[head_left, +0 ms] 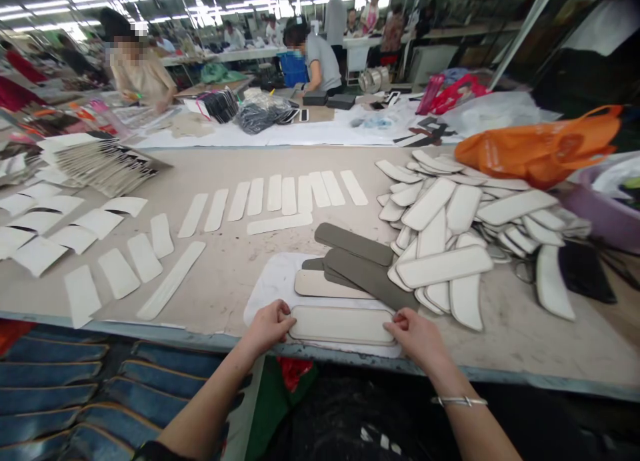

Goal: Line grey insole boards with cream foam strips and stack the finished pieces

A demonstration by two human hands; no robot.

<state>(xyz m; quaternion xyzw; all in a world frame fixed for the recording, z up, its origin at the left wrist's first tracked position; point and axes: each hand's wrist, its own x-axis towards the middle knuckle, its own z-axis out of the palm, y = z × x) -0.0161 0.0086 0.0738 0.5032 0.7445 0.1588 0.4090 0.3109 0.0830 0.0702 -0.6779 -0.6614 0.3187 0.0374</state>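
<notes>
A long white rounded strip point(343, 325) lies flat across a white sheet point(267, 281) at the table's front edge. My left hand point(269, 323) pinches its left end between thumb and fingers. At the right end, my right hand point(411, 334) holds it the same way. Just behind the strip are a beige piece point(325, 284) and several dark grey strips point(357, 244), partly overlapping. A large pile of white padded pieces point(445, 267) rises to the right of them.
Flat white pieces stand in a row point(289, 195) mid-table, with more at the left. An orange bag point(540, 147) and a purple basin point(600, 204) are at the right. Folded blue items point(50, 381) lie below the table's left front edge. Two people work across the table.
</notes>
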